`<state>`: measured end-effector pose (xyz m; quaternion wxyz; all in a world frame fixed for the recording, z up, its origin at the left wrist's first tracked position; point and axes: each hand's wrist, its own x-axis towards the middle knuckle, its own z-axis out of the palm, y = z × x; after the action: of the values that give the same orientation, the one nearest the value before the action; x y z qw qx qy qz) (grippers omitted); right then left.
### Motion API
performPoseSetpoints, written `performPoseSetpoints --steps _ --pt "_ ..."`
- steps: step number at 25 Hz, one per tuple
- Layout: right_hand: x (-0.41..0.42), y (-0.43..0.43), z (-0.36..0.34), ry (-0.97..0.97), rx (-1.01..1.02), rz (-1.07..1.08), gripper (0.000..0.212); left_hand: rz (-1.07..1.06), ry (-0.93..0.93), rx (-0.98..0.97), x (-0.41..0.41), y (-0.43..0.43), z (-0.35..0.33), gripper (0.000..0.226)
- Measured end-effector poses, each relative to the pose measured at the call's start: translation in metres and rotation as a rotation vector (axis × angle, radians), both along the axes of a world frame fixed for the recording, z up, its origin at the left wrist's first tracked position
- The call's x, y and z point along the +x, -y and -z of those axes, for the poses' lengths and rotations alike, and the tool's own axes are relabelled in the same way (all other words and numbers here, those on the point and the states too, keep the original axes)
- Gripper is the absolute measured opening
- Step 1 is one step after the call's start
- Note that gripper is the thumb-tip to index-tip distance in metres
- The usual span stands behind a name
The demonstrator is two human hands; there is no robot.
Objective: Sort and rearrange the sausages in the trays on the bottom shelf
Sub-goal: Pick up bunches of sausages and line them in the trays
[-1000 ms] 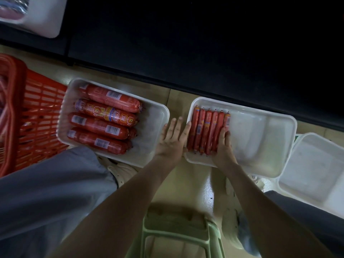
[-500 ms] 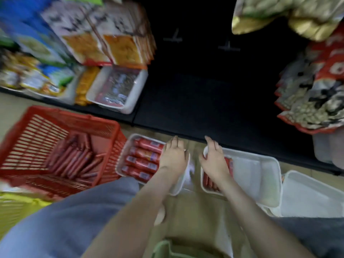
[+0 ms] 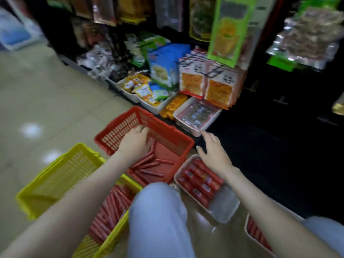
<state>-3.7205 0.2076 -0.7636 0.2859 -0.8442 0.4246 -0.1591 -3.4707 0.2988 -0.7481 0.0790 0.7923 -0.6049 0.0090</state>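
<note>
My left hand [image 3: 135, 141] reaches down into the red basket [image 3: 119, 132], its fingers curled over thin red sausages [image 3: 147, 164] lying on the basket's floor; blur hides whether it grips any. My right hand [image 3: 214, 152] hovers with fingers spread above the far end of a white tray [image 3: 226, 207] on the floor, which holds several thick red sausages [image 3: 200, 180]. At the lower right, a second white tray [image 3: 248, 234] with thin sausages shows past my right forearm. More thin sausages [image 3: 109, 211] fill the yellow basket [image 3: 57, 180].
The dark bottom shelf [image 3: 270, 146] lies right of the trays. Snack packets and a white tray of sealed packs [image 3: 197, 116] crowd the shelf behind the red basket. My grey-trousered knee [image 3: 158, 216] sits between the yellow basket and the thick-sausage tray. Tiled floor spreads left.
The view swung left and up. My left hand moved from the thick-sausage tray into the red basket. My right hand left the thin-sausage tray and now hovers over the thick-sausage tray.
</note>
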Motion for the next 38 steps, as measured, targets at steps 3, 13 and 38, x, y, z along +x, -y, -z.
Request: performPoseSetpoints --steps 3,13,38 --pt "0.085 0.001 0.021 -0.105 -0.031 -0.169 0.059 -0.262 -0.024 0.058 0.066 -0.055 0.051 0.045" --pt "0.287 0.016 0.238 -0.506 -0.254 -0.7 0.088 -0.182 -0.141 0.15 0.151 -0.064 0.221 0.058" --pt "0.321 0.061 0.294 -0.623 -0.319 -0.612 0.036 -0.181 -0.119 -0.012 0.156 -0.07 0.263 0.041"
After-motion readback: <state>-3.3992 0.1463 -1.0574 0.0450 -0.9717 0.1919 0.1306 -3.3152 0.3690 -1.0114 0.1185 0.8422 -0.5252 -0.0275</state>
